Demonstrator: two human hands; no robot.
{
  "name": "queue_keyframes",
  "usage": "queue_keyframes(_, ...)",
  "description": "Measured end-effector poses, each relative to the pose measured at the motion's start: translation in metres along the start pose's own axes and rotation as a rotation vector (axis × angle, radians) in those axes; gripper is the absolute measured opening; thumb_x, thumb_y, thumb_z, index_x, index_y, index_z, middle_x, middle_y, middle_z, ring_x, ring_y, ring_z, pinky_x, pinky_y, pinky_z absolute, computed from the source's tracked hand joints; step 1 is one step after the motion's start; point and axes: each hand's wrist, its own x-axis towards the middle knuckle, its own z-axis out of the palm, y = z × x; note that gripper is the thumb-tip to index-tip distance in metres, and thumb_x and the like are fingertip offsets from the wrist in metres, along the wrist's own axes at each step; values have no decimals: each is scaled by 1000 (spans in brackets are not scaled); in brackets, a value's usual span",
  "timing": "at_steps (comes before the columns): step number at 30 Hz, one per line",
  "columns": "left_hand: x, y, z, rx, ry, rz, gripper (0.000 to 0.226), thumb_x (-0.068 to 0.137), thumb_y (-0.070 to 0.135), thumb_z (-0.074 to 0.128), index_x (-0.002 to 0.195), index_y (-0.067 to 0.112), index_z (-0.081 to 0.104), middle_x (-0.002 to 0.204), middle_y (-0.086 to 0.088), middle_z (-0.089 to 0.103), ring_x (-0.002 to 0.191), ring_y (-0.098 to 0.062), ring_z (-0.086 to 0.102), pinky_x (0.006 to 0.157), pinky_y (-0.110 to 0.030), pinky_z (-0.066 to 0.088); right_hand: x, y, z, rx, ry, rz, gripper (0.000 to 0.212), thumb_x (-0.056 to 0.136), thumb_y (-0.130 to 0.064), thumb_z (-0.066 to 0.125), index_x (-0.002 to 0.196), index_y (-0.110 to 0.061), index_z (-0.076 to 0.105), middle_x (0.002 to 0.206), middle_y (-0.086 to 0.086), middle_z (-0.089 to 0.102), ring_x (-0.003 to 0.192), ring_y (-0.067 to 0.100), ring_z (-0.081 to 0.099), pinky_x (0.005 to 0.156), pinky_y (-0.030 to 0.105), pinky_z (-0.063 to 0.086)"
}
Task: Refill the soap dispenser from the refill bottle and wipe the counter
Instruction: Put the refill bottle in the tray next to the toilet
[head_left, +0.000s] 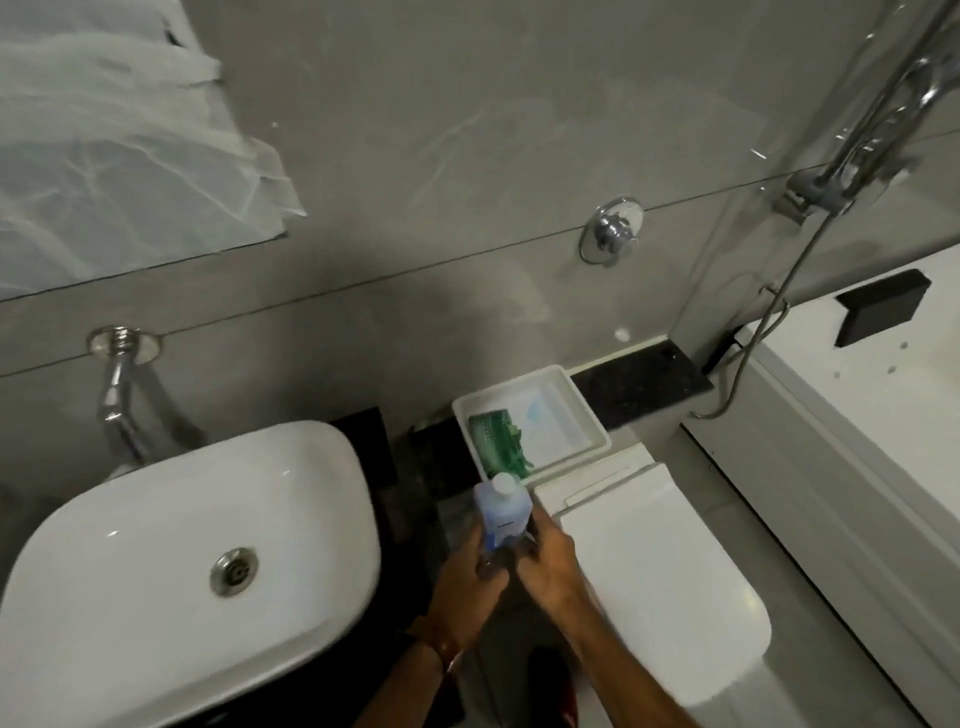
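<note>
Both hands (511, 569) hold a blue-filled bottle (503, 512) near a tray (582, 410).

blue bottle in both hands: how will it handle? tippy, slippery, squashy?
The bottle looks like smooth plastic, so probably slick if soapy. It looks taller than wide, so likely to tip if set down carelessly. Blue liquid seems to fill much of it, so fairly heavy for its size. The left hand and right hand grip its lower part.

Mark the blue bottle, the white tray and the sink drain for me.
blue bottle (503, 512), head view, on its blue body below the white cap.
white tray (592, 415), head view, on its right rim.
sink drain (234, 571), head view, on the metal ring's centre.
</note>
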Motion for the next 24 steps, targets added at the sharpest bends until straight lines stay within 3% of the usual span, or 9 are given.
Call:
queue_keyframes(1,23,7,9,17,26,-12,62,84,19,60,142,32,42,128,11,62,119,-8,58,104,-28,46,23,0,-14,-14,-31,-18,83,72,-80,61,126,-16,61,104,-1,66,91,13,63,102,31,48)
queue_keyframes(3,69,20,24,21,53,-37,63,87,13,58,145,31,39,127,9,61,114,-7,60,98,-23,49,64,-9,-41,-125,-83,-59,33,95,-35,62,128,-27,60,109,-1,70,94,16,66,98,43,55)
queue_keyframes(5,110,35,38,-14,77,-68,60,93,13,55,146,35,36,129,6,60,108,-8,61,93,-26,52,108,-2,-65,-161,-51,-118,32,101,-11,56,129,-26,59,110,-2,71,97,12,67,95,41,57)
queue_keyframes(9,182,58,60,-108,139,-85,44,102,31,46,145,36,39,136,9,54,118,-8,55,101,-35,50,187,22,-87,-179,-10,-205,30,103,-7,55,132,-17,59,127,-5,64,115,-11,58,108,17,46)
queue_keyframes(13,243,48,81,-103,162,-57,43,98,50,42,140,41,44,136,11,56,124,-6,53,106,-35,46,247,49,-102,-234,-12,-241,25,103,-1,53,122,-14,61,116,-16,62,107,-24,55,92,-3,39)
queue_keyframes(16,276,39,93,-105,175,-69,40,101,45,39,141,43,42,131,15,55,120,-3,52,105,-34,45,281,71,-104,-278,-38,-203,19,104,-5,53,119,-10,64,110,-5,64,95,-11,60,84,2,43)
queue_keyframes(18,294,33,100,-131,203,-74,37,102,41,40,138,44,44,122,21,55,113,1,53,100,-31,46,303,84,-105,-275,-46,-216,17,103,-4,54,115,-9,65,109,-3,65,95,-13,61,86,3,47)
queue_keyframes(22,331,24,111,-176,281,-98,30,102,41,41,129,43,53,114,10,62,105,-6,58,96,-33,51,340,99,-104,-252,-68,-190,18,105,-12,52,119,-12,63,109,-1,67,99,3,66,95,27,56)
queue_keyframes(24,346,22,112,-192,310,-104,23,102,38,42,115,49,56,105,15,63,97,-2,60,84,-18,51,356,101,-101,-234,-82,-192,18,106,-15,51,120,-13,62,110,0,69,103,13,69,94,32,58)
